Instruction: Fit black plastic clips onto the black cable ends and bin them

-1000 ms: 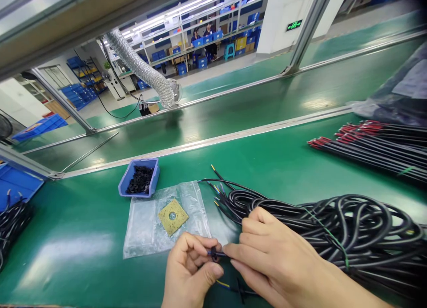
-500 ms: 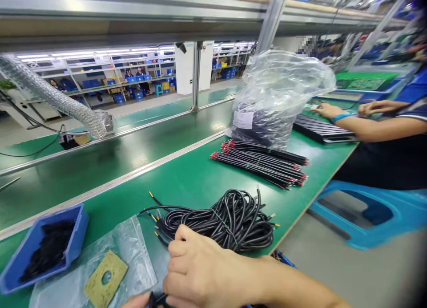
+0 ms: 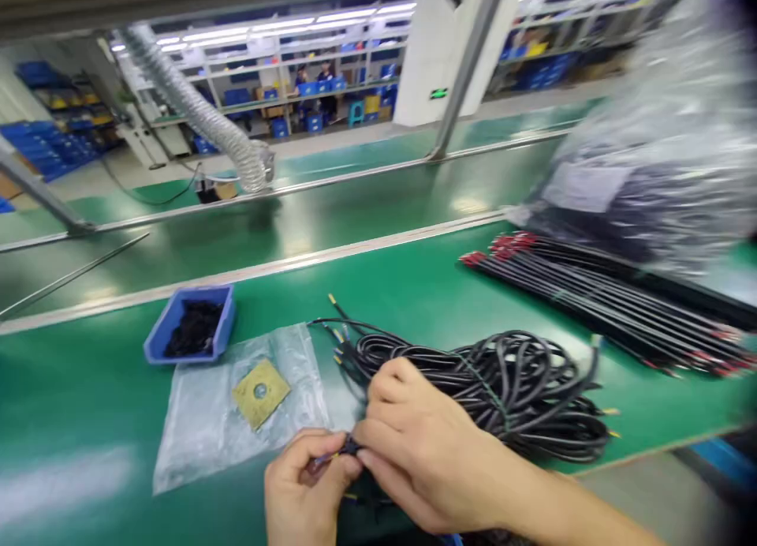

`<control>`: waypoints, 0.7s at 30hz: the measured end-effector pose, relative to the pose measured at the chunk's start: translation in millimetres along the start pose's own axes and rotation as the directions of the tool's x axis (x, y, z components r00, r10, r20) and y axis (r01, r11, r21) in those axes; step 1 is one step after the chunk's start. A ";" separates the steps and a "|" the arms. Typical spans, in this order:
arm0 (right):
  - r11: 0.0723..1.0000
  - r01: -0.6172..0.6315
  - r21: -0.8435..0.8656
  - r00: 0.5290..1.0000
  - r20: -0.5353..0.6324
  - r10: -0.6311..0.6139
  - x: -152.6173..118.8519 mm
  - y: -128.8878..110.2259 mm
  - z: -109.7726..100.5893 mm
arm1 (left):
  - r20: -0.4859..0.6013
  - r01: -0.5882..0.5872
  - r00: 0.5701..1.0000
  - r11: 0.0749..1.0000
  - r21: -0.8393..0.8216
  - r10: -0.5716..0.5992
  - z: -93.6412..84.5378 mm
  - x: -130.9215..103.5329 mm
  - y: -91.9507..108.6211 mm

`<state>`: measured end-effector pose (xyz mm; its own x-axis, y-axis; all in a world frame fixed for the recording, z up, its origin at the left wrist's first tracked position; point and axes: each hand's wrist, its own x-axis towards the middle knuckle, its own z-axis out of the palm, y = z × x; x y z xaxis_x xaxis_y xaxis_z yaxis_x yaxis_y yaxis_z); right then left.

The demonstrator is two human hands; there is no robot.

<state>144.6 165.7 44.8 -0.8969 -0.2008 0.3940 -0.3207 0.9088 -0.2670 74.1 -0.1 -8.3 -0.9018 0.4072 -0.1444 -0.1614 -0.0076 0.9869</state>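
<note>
My left hand (image 3: 307, 483) pinches the thin coloured wire ends of a black cable, mostly covered by the fingers. My right hand (image 3: 423, 443) meets it fingertip to fingertip, closed on a small black part (image 3: 351, 445) whose exact kind is hidden. Just behind my right hand lies a tied coil of black cable (image 3: 532, 372), its stripped ends tipped yellow. Left of it, a yellow-brown square sponge (image 3: 275, 396) with a round hole rests on a clear plastic bag (image 3: 198, 428). A blue bin (image 3: 154, 345) with small black pieces stands at the bag's far edge.
Bundles of straight black cables (image 3: 597, 301) with red ends lie at the right, before a large clear bag (image 3: 668, 151) with dark contents. A silver duct hose (image 3: 206, 120) hangs beyond the metal rail (image 3: 355, 181). A thin rod (image 3: 76, 274) lies at the far left.
The view has swung right-to-left, so the bench things appear farther right. Both hands now show together at the small black part; earlier the left was mostly out of frame.
</note>
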 end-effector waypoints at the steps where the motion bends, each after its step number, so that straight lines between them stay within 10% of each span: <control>1: 0.999 -0.029 0.041 0.999 -0.015 0.029 -0.9 -0.4 -0.1 | 0.025 0.018 1.000 1.000 -0.015 -0.018 0.5 -0.4 1.8; 21: 0.987 -0.031 0.158 0.997 0.081 0.019 -2.1 -1.2 -2.4 | 0.235 -0.038 0.971 0.999 0.030 0.030 -2.9 -7.9 -1.0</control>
<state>147.6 165.9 46.4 -0.9244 -0.2126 0.3167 -0.3366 0.8452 -0.4152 80.2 -6.0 -8.4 -0.7867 0.6102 -0.0934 -0.1147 0.0041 0.9934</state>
